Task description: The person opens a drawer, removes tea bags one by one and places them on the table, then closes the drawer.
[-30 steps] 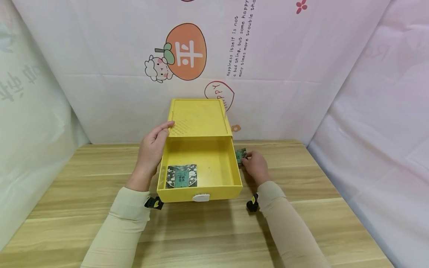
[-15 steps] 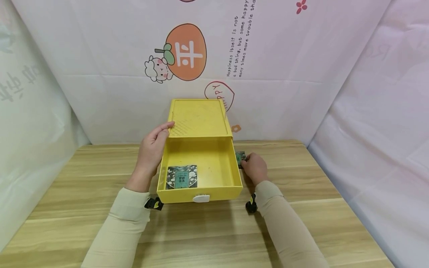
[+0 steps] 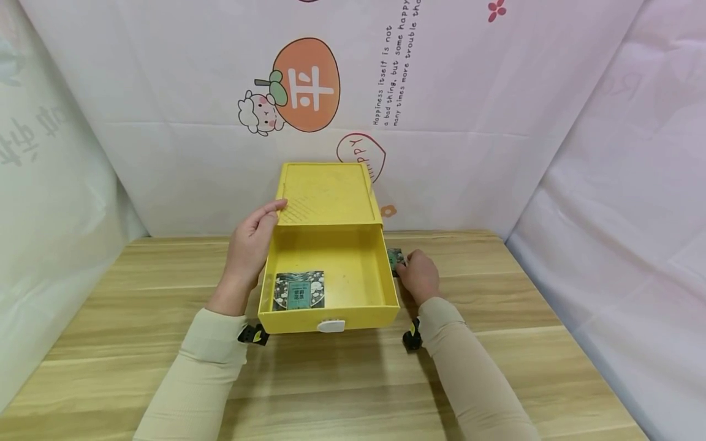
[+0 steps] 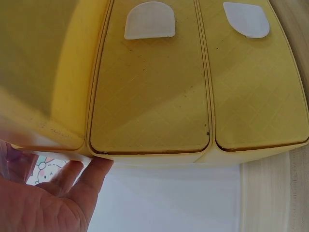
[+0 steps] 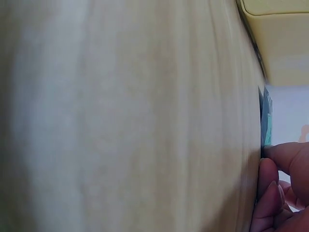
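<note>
A yellow drawer unit (image 3: 331, 193) stands on the table with its top drawer (image 3: 329, 320) pulled out. My left hand (image 3: 248, 248) rests against the unit's left side, fingers fairly straight at its top edge. In the left wrist view, those fingers (image 4: 91, 183) touch the side wall. Inside the drawer, at the front left, lies a dark floral tea packet (image 3: 299, 291) with a teal label. To the right of the unit, my right hand (image 3: 420, 275) pinches a similar tea packet (image 3: 394, 258) between thumb and fingers, low at the tabletop. The drawer wall hides part of it.
Lower drawers (image 4: 152, 92) with white pull tabs show in the left wrist view, both shut. The wood-grain table (image 3: 342, 392) reaches back to a printed white cloth (image 3: 458, 92). Pale cloth also hangs at both sides.
My right hand has shifted slightly nearer with the packet still pinched, most of it in the first half second. The left hand, drawer and packet inside look the same.
</note>
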### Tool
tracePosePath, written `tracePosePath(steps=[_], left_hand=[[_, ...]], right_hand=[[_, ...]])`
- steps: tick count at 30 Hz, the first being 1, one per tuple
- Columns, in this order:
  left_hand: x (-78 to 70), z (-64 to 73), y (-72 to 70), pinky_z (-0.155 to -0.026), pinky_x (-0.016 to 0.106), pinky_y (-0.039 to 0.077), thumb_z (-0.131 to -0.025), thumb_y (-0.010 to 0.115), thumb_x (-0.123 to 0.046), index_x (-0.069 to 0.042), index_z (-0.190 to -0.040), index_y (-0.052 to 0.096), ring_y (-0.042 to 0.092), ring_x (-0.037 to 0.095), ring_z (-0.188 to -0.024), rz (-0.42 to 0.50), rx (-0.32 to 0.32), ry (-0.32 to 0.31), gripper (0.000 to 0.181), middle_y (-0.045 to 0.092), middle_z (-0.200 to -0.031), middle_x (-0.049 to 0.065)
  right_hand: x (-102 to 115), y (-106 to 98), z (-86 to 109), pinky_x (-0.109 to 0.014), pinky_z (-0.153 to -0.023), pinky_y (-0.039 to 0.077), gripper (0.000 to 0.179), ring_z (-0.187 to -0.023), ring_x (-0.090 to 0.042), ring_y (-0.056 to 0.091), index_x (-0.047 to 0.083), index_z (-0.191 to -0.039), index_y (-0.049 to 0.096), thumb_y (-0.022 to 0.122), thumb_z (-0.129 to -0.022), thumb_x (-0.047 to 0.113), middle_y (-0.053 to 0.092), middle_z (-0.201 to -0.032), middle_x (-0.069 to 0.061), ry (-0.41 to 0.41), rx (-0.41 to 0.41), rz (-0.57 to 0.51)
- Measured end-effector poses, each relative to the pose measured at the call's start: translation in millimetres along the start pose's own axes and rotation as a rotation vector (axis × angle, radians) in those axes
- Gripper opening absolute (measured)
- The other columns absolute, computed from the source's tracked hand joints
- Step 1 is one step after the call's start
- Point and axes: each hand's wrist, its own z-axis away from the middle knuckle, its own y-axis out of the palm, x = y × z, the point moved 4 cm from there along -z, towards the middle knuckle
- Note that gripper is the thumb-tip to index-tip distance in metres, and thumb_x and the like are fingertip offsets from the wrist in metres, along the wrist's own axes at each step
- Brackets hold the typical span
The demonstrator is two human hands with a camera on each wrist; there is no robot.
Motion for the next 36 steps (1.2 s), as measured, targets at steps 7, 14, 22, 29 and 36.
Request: tracePosePath(steps=[7, 14, 22, 29, 36], left_hand=[[-0.5, -0.4, -0.4, -0.086, 0.040, 0.037, -0.111, 0.042, -0.042, -0.026, -0.144, 0.065, 0.046, 0.028, -0.088, -0.013, -0.009, 0.001, 0.043, 0.054, -0.155, -0.009], [0.5, -2.0, -0.3, -0.098, 0.041, 0.035, -0.111, 0.042, -0.041, -0.024, -0.144, 0.065, 0.053, 0.020, -0.130, -0.012, -0.009, 0.003, 0.044, 0.054, -0.156, -0.008], [-0.2, -1.2, 0.1, -0.096, 0.042, 0.035, -0.111, 0.042, -0.041, -0.024, -0.144, 0.065, 0.053, 0.022, -0.124, -0.013, -0.004, 0.002, 0.044, 0.054, -0.156, -0.007], [-0.1, -0.4, 0.4, -0.082, 0.040, 0.037, -0.111, 0.042, -0.042, -0.025, -0.144, 0.065, 0.049, 0.027, -0.091, -0.018, -0.004, -0.003, 0.044, 0.054, -0.156, -0.008], [-0.8, -0.6, 0.2, -0.089, 0.040, 0.036, -0.111, 0.043, -0.041, -0.024, -0.144, 0.065, 0.053, 0.024, -0.105, -0.017, -0.010, 0.002, 0.043, 0.054, -0.156, -0.008]], right_hand=[[0, -1, 0.6, -0.053, -0.101, 0.053, 0.048, -0.120, -0.042, 0.063, -0.005, -0.136, 0.057, 0.061, -0.103, 0.031, 0.065, -0.133, -0.026, 0.009, 0.004, -0.016], [0, -2, 0.6, -0.052, -0.101, 0.052, 0.049, -0.121, -0.041, 0.062, -0.004, -0.136, 0.057, 0.061, -0.103, 0.032, 0.065, -0.134, -0.025, 0.016, 0.008, -0.033], [-1, -2, 1.2, -0.053, -0.101, 0.052, 0.050, -0.121, -0.042, 0.063, -0.004, -0.136, 0.057, 0.060, -0.103, 0.033, 0.065, -0.134, -0.026, 0.015, -0.001, -0.046], [-1, -4, 3.6, -0.054, -0.101, 0.051, 0.051, -0.121, -0.043, 0.062, -0.003, -0.137, 0.057, 0.060, -0.103, 0.035, 0.064, -0.134, -0.027, 0.014, -0.011, -0.076], [4, -16, 5.1, -0.053, -0.100, 0.053, 0.052, -0.117, -0.039, 0.065, -0.003, -0.139, 0.056, 0.059, -0.104, 0.034, 0.068, -0.128, -0.024, -0.016, -0.048, -0.125]])
